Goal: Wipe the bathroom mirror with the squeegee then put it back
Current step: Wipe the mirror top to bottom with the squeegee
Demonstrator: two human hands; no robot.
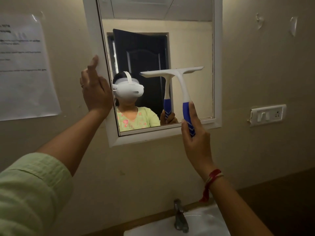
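Observation:
A white-framed mirror (pixel 217 65) hangs on the beige wall. My right hand (pixel 196 142) grips the blue handle of a white squeegee (pixel 177 77). Its blade lies level against the glass at mid height, in the right half. My left hand (pixel 95 89) rests with straight fingers on the mirror's left frame edge. The glass reflects a person in a white headset, a dark door, and the squeegee.
A white sink (pixel 204 222) with a metal tap (pixel 179 217) sits below the mirror. A printed paper notice (pixel 25 65) is taped to the wall on the left. A white switch plate (pixel 267 114) is on the right wall, with two clear hooks (pixel 293 26) above.

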